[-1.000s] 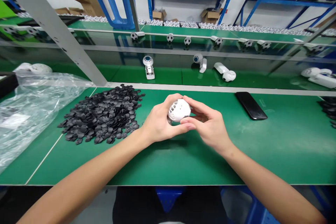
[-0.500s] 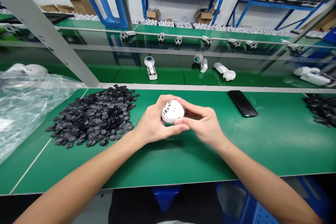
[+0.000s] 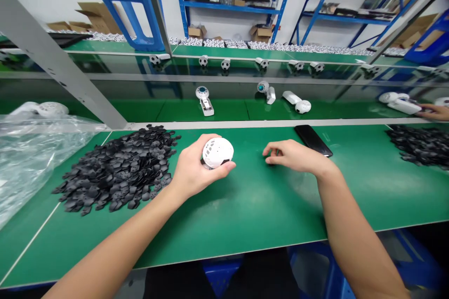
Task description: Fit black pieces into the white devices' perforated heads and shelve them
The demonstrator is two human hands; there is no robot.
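My left hand (image 3: 196, 168) is closed around a white ball-shaped part (image 3: 218, 152) with slots on its left and a dark patch at its lower edge. It is held above the green table (image 3: 245, 215). Off to the right, my right hand (image 3: 289, 155) is apart from the ball, its fingers curled inward; whether anything small is between them cannot be made out. A black phone (image 3: 313, 140) lies just behind that hand. Left of my left hand spreads a pile of black pieces (image 3: 122, 168).
A clear plastic bag (image 3: 38, 149) lies at the left. Behind a white rail (image 3: 217, 124), white devices (image 3: 204, 100) lie on a green belt. Another person's hand (image 3: 435, 112) touches a device at the far right, behind a second black pile (image 3: 421, 145).
My right hand has let go of the white ball and moved right, near the phone. The view has shifted slightly, and another person's hand has come in at the right.
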